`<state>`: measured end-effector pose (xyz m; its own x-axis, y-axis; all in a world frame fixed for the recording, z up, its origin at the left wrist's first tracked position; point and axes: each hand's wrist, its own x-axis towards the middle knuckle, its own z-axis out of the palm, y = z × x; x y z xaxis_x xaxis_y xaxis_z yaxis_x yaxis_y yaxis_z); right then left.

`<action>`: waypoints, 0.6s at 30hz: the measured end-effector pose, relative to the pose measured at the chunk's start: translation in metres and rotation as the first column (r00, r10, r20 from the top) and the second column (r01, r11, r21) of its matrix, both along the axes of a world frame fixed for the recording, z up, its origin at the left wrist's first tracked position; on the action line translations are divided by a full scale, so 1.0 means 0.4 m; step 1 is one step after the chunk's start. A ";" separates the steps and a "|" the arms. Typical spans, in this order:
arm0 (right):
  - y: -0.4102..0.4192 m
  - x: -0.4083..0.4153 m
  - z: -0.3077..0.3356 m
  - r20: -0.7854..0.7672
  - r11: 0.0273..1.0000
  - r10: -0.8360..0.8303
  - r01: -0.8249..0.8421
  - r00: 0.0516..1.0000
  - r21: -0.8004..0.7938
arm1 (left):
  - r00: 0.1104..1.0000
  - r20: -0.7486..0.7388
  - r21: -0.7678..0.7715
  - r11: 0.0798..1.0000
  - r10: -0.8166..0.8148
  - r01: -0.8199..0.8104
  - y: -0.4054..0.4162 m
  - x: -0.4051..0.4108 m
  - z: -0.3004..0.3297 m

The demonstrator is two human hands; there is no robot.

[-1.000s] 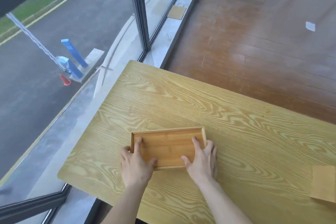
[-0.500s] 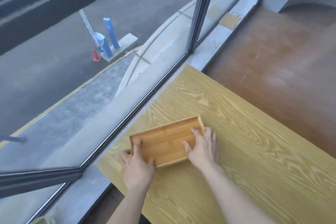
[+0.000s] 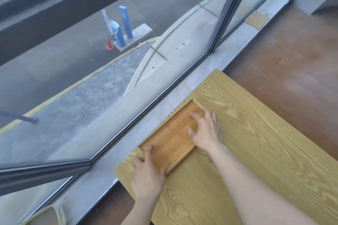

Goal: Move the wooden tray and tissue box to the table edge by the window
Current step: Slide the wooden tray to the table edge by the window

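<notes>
The empty wooden tray lies flat on the light wood-grain table, its long side running along the table edge nearest the window. My left hand grips the tray's near corner, thumb on the rim and a finger inside. At the tray's far end my right hand rests with fingers spread over the rim and floor. No tissue box is in view.
A grey concrete sill and the dark window frame run just beyond the table edge. Brown wooden floor lies to the right. A flat cardboard piece sits on the sill farther off.
The tray has slid from the table's middle up to the window-side edge, both hands staying on it. My view has turned toward the window.
</notes>
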<state>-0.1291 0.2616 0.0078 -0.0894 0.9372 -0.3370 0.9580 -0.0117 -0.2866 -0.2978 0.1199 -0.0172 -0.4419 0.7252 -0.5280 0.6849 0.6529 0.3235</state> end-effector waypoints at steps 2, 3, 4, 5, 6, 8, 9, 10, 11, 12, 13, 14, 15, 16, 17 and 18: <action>-0.011 -0.001 -0.010 -0.054 0.999 0.041 -0.042 0.998 -0.016 | 0.997 -0.040 0.017 0.997 -0.071 0.072 -0.001 -0.011 -0.006; -0.025 -0.002 -0.016 -0.066 0.998 0.062 -0.063 0.996 -0.015 | 0.993 -0.069 0.032 0.994 -0.098 0.100 0.000 -0.015 -0.007; -0.042 -0.003 -0.022 -0.070 0.997 0.079 -0.081 0.994 -0.015 | 0.987 -0.106 0.050 0.991 -0.122 0.128 0.002 -0.018 -0.006; -0.061 -0.003 -0.026 -0.061 0.995 0.093 -0.094 0.994 -0.018 | 0.978 -0.141 0.079 0.983 -0.151 0.163 0.006 -0.022 -0.005; -0.080 -0.002 -0.029 -0.043 0.994 0.104 -0.105 0.994 -0.024 | 0.968 -0.167 0.123 0.970 -0.186 0.208 0.010 -0.024 -0.003; -0.109 0.004 -0.034 -0.006 0.992 0.118 -0.118 0.993 -0.043 | 0.944 -0.193 0.236 0.921 -0.269 0.310 0.020 -0.022 -0.004; -0.119 0.008 -0.035 0.014 0.991 0.126 -0.125 0.992 -0.058 | 0.927 -0.190 0.262 0.893 -0.324 0.366 0.026 -0.020 -0.006; -0.125 0.012 -0.036 0.039 0.988 0.136 -0.133 0.990 -0.077 | 0.905 -0.183 0.261 0.868 -0.384 0.422 0.033 -0.017 -0.009; -0.129 0.016 -0.037 0.066 0.986 0.146 -0.139 0.987 -0.097 | 0.881 -0.177 0.242 0.848 -0.440 0.472 0.039 -0.013 -0.012; -0.132 0.020 -0.038 0.087 0.984 0.150 -0.140 0.985 -0.113 | 0.860 -0.168 0.218 0.833 -0.481 0.509 0.045 -0.009 -0.017; -0.134 0.024 -0.039 0.099 0.983 0.151 -0.138 0.984 -0.123 | 0.848 -0.158 0.194 0.826 -0.506 0.529 0.049 -0.006 -0.022; -0.135 0.027 -0.041 0.107 0.982 0.150 -0.135 0.983 -0.130 | 0.844 -0.145 0.176 0.826 -0.517 0.536 0.052 -0.003 -0.027; -0.135 0.031 -0.042 0.113 0.982 0.149 -0.133 0.982 -0.134 | 0.845 -0.130 0.165 0.829 -0.519 0.534 0.053 -0.001 -0.031; -0.136 0.033 -0.044 0.115 0.982 0.147 -0.130 0.982 -0.137 | 0.848 -0.114 0.157 0.834 -0.517 0.530 0.054 0.000 -0.034; -0.136 0.034 -0.046 0.113 0.982 0.141 -0.125 0.983 -0.138 | 0.851 -0.102 0.150 0.838 -0.514 0.524 0.055 0.002 -0.037; -0.136 0.035 -0.048 0.107 0.983 0.133 -0.118 0.985 -0.138 | 0.854 -0.097 0.145 0.842 -0.510 0.520 0.055 0.002 -0.039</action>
<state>-0.1153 0.2072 -0.0114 -0.1565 0.8682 -0.4708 0.9807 0.0803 -0.1780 -0.2970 0.1420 -0.0327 -0.0046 0.9283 -0.3717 0.9267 0.1436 0.3472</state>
